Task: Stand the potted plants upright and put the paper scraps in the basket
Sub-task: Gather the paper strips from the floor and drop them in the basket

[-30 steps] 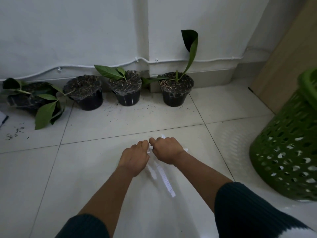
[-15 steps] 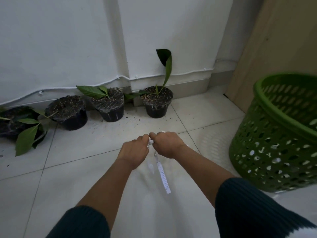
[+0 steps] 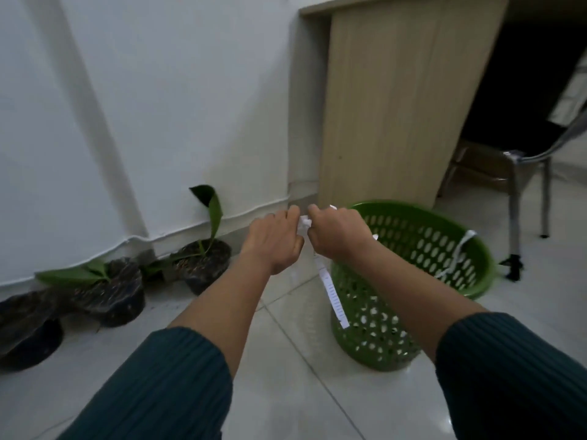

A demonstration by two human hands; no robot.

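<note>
My left hand (image 3: 273, 241) and my right hand (image 3: 336, 232) are raised side by side, both shut on a bunch of white paper scraps (image 3: 305, 222). One long paper strip (image 3: 332, 295) dangles from them in front of the green basket (image 3: 413, 281). The hands are level with the basket's near-left rim. Another white strip (image 3: 460, 252) hangs over the basket's far rim. Three black potted plants stand along the wall: one with a tall leaf (image 3: 203, 265), a middle one (image 3: 111, 290), and a dark one at the far left (image 3: 28, 328).
A light wooden desk panel (image 3: 390, 100) rises behind the basket. A metal chair (image 3: 521, 166) stands to the right with boxes under the desk. A white cable (image 3: 197, 227) runs along the wall base. The floor is pale tile.
Both hands have lifted off the floor with the paper scraps and swung right toward the basket. The view has turned right, so the plants now sit at the lower left.
</note>
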